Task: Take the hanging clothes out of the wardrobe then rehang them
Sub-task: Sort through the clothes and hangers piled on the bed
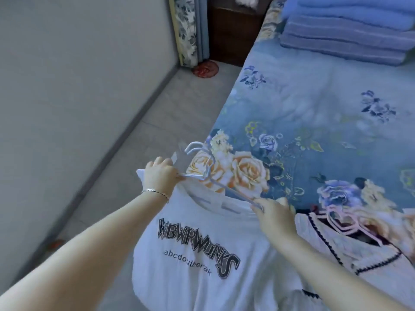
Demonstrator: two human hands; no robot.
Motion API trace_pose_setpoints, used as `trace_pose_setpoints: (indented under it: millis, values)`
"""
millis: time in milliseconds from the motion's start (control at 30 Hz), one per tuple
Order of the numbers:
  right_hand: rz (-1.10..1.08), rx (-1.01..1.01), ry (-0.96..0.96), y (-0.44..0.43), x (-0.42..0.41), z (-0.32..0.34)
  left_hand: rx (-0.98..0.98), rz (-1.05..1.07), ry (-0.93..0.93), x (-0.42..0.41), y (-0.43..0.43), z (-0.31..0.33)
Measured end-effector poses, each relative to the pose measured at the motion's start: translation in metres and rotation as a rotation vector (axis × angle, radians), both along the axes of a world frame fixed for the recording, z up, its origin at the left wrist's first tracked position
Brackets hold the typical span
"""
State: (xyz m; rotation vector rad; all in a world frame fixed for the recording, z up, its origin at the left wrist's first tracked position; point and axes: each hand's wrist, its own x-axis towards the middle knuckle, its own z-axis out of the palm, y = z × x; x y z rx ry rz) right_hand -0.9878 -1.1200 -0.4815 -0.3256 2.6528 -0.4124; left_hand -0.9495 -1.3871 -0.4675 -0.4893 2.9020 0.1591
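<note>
A white T-shirt (202, 261) with black lettering lies at the bed's near edge, partly hanging over it. A pale blue wire hanger (207, 173) sits at its collar, hook pointing away from me. My left hand (160, 173) grips the hanger's left end together with the shirt's shoulder. My right hand (272, 213) pinches the hanger's right end by the collar. To the right lies a cream garment with black trim (363, 250), with a pink hanger (341, 221) on it.
The bed (314, 104) has a blue floral cover, with folded blue blankets (345, 32) at its far end. A narrow tiled floor strip (157, 122) runs between bed and white wall. A dark wooden cabinet (233, 30) and a red round object (205, 68) sit at the far corner.
</note>
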Motion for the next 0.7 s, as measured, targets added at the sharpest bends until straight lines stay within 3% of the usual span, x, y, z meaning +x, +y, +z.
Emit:
trace_pose_setpoints:
  millis: [100,167,267,367,467,567,700]
  values:
    - [-0.103,0.035,-0.006,-0.005,-0.015,-0.043,0.304,0.281,-0.014,-0.026,0.015,-0.053]
    - [-0.178,-0.035,-0.059,-0.003,-0.023,-0.068,0.448,0.348,0.022,-0.038,0.019,-0.077]
    - [-0.217,-0.196,-0.13,0.005,-0.031,-0.089,0.479,0.242,0.03,-0.044,0.027,-0.094]
    - [-0.23,-0.226,-0.203,0.025,-0.032,-0.092,0.415,0.107,-0.105,-0.043,0.037,-0.1]
    - [-0.312,-0.221,-0.402,0.053,-0.027,-0.082,0.377,0.097,-0.261,-0.044,0.068,-0.094]
    - [-0.308,-0.163,-0.534,0.094,-0.02,-0.063,0.397,0.023,-0.383,-0.046,0.126,-0.066]
    - [-0.339,-0.131,-0.562,0.164,-0.005,-0.024,0.407,-0.192,-0.482,-0.041,0.234,-0.022]
